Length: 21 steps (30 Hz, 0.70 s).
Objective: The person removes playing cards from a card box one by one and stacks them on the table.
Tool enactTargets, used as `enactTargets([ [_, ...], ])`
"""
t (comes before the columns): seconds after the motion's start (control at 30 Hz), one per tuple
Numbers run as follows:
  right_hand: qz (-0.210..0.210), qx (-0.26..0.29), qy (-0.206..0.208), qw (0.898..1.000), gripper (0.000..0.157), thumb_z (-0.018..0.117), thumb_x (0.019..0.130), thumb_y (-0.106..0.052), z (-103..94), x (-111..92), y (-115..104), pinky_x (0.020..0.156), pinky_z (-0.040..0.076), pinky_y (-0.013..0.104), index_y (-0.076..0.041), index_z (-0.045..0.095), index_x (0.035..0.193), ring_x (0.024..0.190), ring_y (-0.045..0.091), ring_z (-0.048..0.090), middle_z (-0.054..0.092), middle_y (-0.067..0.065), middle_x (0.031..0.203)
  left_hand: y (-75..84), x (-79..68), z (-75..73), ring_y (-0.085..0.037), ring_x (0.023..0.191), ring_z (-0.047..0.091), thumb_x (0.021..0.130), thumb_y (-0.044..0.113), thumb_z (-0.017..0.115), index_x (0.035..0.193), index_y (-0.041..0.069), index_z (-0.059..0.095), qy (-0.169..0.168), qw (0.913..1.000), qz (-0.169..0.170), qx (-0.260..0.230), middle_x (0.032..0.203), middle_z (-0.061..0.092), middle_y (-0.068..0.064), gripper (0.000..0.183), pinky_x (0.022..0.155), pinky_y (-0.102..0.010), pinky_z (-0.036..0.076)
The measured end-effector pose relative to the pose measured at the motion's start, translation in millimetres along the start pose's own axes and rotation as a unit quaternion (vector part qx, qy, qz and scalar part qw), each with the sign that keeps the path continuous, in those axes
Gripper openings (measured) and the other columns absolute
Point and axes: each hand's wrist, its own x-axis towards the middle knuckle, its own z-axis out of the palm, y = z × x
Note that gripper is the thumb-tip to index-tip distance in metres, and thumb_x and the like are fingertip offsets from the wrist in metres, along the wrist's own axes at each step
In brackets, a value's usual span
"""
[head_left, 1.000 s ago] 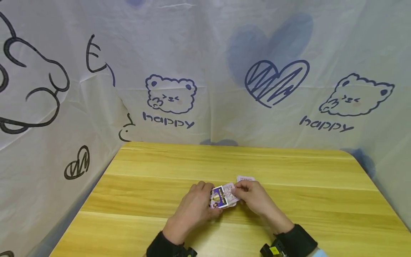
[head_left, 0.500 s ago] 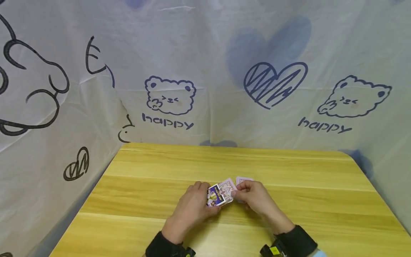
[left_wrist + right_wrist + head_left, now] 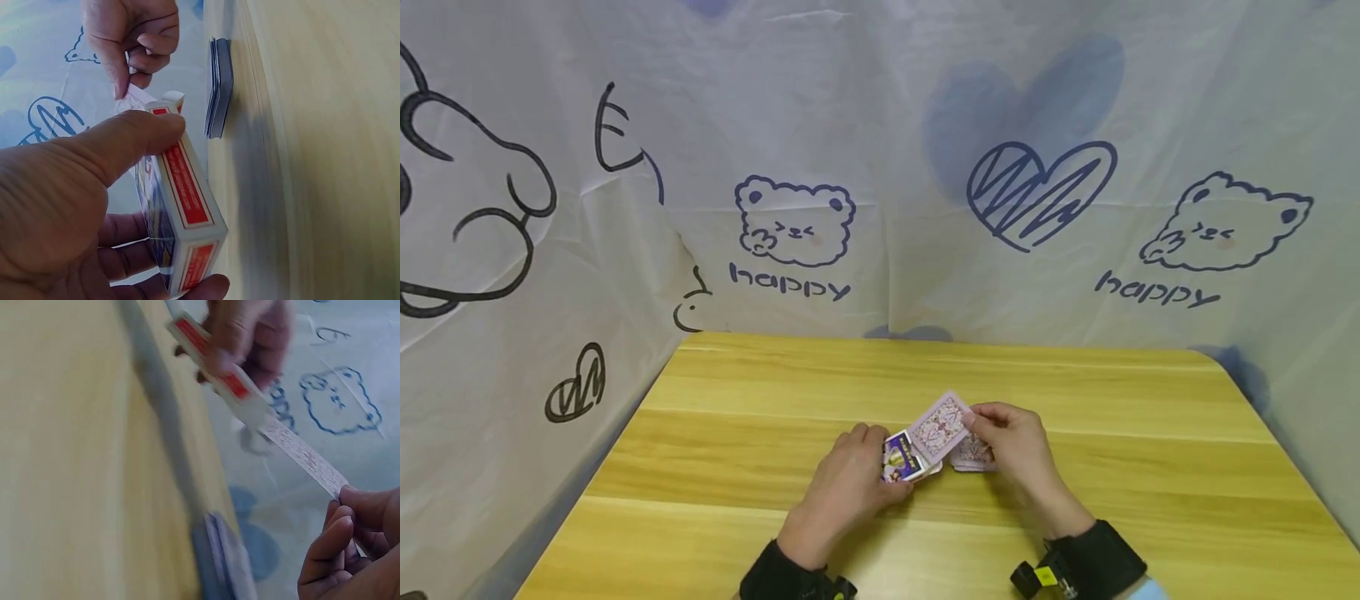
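Observation:
My left hand point(image 3: 847, 479) grips a card box point(image 3: 901, 457), white with red side panels point(image 3: 186, 181) and a purple printed face. Its thumb lies along one narrow side in the left wrist view, with fingers around the other. From the box's open end sticks a playing card point(image 3: 939, 427) with a pink patterned back. Thumb and fingers of my right hand point(image 3: 1017, 442) pinch the card's far corner. On the table beside the box lies a stack of playing cards point(image 3: 972, 454), partly hidden behind the right hand; the left wrist view shows its layered edge point(image 3: 219, 87).
The wooden table point(image 3: 760, 400) spreads around the hands. Behind it and to the left hangs a pale cloth point(image 3: 917, 275) with drawn bears, hearts and lettering. Both wrists wear black bands point(image 3: 1097, 560) with small cameras.
My right hand has moved up and slightly right, pulling the pinched card further out of the box. More of the patterned back shows. The left hand with the box has shifted slightly left.

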Motion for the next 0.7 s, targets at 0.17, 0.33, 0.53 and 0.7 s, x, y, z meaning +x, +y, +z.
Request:
enactTargets([
  [0.17, -0.013, -0.025, -0.026, 0.999, 0.026, 0.068, 0.09, -0.019, -22.4, 17.3, -0.6, 0.052, 0.046, 0.027, 0.002, 0.067, 0.105, 0.064, 0.019, 0.053, 0.064, 0.016, 0.086, -0.6, 0.7, -0.1, -0.019, 0.082, 0.049, 0.068, 0.043, 0.083, 0.122, 0.0, 0.056, -0.008, 1.0, 0.001, 0.006, 0.1, 0.057, -0.008, 0.074, 0.063, -0.03, 0.046],
  [0.33, -0.006, -0.078, -0.074, 0.994, 0.023, 0.069, 0.089, -0.017, -41.1, 39.3, 5.4, 0.053, 0.044, 0.029, 0.002, 0.066, 0.1, 0.062, 0.018, 0.05, 0.061, 0.014, 0.08, -1.8, 0.6, -0.4, -0.021, 0.084, 0.051, 0.068, 0.043, 0.083, 0.122, 0.0, 0.055, -0.004, 0.9998, 0.007, 0.016, 0.103, 0.059, -0.01, 0.074, 0.066, -0.033, 0.048],
  [0.53, 0.017, -0.133, -0.118, 0.984, 0.021, 0.069, 0.088, -0.021, -52.4, 57.3, 11.9, 0.053, 0.04, 0.03, -0.003, 0.07, 0.099, 0.06, 0.018, 0.047, 0.058, 0.009, 0.077, -1.5, 0.7, 0.5, -0.021, 0.083, 0.05, 0.068, 0.042, 0.084, 0.121, 0.0, 0.055, -0.012, 0.9998, 0.008, 0.015, 0.102, 0.058, -0.01, 0.074, 0.066, -0.033, 0.048],
  [0.7, 0.04, -0.14, -0.138, 0.98, 0.019, 0.069, 0.088, -0.02, -53.1, 65.2, 12.6, 0.052, 0.036, 0.03, -0.005, 0.072, 0.098, 0.058, 0.018, 0.045, 0.06, 0.007, 0.077, -0.3, 0.8, 1.1, -0.021, 0.083, 0.05, 0.068, 0.042, 0.083, 0.122, 0.0, 0.055, -0.014, 0.9998, 0.009, 0.013, 0.101, 0.058, -0.01, 0.074, 0.066, -0.033, 0.048],
])
